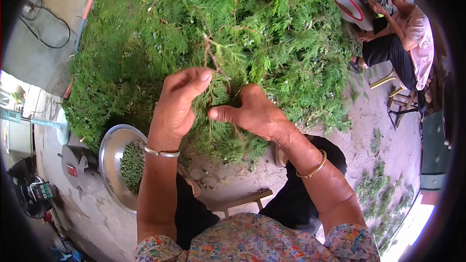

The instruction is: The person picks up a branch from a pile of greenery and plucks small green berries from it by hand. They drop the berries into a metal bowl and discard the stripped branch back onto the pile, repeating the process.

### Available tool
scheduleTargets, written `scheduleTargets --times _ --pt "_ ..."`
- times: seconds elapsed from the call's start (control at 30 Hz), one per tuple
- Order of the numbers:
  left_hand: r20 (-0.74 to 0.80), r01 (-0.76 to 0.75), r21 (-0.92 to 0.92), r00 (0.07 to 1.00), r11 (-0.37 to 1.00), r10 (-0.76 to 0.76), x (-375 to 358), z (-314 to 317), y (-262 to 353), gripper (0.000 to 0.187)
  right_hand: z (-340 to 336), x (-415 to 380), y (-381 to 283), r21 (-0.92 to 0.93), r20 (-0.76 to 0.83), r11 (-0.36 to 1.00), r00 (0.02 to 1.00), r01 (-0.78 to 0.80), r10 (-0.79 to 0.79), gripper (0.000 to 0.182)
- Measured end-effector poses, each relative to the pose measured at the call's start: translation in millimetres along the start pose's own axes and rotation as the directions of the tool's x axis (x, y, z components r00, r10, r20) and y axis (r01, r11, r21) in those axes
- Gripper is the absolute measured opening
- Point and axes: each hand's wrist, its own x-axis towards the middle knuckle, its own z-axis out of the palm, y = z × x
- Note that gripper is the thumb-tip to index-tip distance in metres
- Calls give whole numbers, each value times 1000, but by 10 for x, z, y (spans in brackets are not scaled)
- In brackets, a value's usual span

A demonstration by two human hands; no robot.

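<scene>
My left hand (179, 99), with a silver bangle at its wrist, is closed round a leafy green branch (209, 51) whose brown woody stem points up and away. To the right, my right hand (252, 111) has its thumb against the lower leaves of that branch; its fingertips are hidden behind the hand and foliage. A large heap of green cuttings (194, 0) with small pale berries lies beyond and beneath both hands. Beside my left forearm, a metal bowl (110, 157) contains a pile of small green berries (131, 167).
At the upper right, another person (417, 29) sits on a low seat near a red-rimmed round tray (360, 12). Loose cuttings (378, 189) lie on the right floor. A pole (86, 12), a cable (60, 46) and a fan stand (62, 126) are at the left.
</scene>
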Motion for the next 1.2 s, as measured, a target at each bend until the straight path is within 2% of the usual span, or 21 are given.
scheduleTargets --times 0.03,0.1,0.13,0.17,0.2,0.23,0.27,0.3,0.37,0.47,0.5,0.53,0.57,0.73,0.8,0.83,0.9,0.97,1.03,1.17,1.2 --pt "-3 0 -5 1000 1000 0 -11 2 2 17 26 23 9 -4 3 1000 1000 -3 3 41" --pt "-11 -125 19 992 992 126 -30 19 46 18 84 96 80 284 -49 958 998 44 -31 34" --pt "-10 -126 17 992 992 126 -31 7 70 18 134 146 123 427 -82 898 993 109 -81 26" --pt "-85 -88 -22 993 996 86 -32 -21 97 19 140 188 146 426 -82 898 993 109 -81 26" --pt "-158 -55 -64 986 996 44 -29 -62 121 19 131 239 156 495 -95 869 995 13 39 22" --pt "-157 -59 -66 986 996 48 -32 -124 137 19 121 285 168 562 -102 824 982 -76 160 18" --pt "-191 -17 -31 982 999 10 -43 -199 148 22 115 325 176 676 -100 736 987 -22 122 15" --pt "-224 24 0 974 1000 -23 -44 -247 157 25 87 320 146 670 -108 742 987 -16 119 15" --pt "-206 24 -9 978 1000 -26 -51 -254 163 22 9 279 30 911 -130 408 983 68 127 13" --pt "-168 -33 139 984 990 57 -84 -210 142 19 -51 320 53 892 -235 424 961 154 146 11" --pt "-164 -37 139 985 990 60 -101 -168 149 19 -74 313 37 881 -284 435 944 187 168 11" --pt "-124 -57 235 988 970 88 -130 -119 168 19 -84 340 79 874 -305 439 939 208 162 10" --pt "-82 -76 328 991 942 109 -151 -81 168 20 -95 346 91 874 -306 439 938 209 162 10" --pt "-16 -104 392 993 914 120 -181 70 34 21 -87 345 90 866 -329 444 931 229 161 10" --pt "62 -198 476 979 857 192 -165 95 -70 22 -81 339 76 862 -339 445 928 241 153 9" --pt "61 -198 475 979 857 192 -161 100 -93 22 -83 341 83 863 -329 448 933 233 149 8" --pt "82 -264 581 960 770 268 -161 112 -125 25 -86 337 88 863 -319 452 936 224 147 7" --pt "41 -209 557 974 804 225 -175 151 -80 23 -93 332 81 895 -305 395 931 207 203 6" --pt "-35 -162 463 979 872 200 -189 186 -42 20 -90 323 101 892 -303 400 934 209 188 9" --pt "50 -154 333 988 930 145 -217 218 -44 15 -70 379 206 888 -282 419 945 191 167 11" --pt "57 -157 330 988 931 146 -224 228 -31 15 -55 386 199 896 -293 401 932 190 213 7"
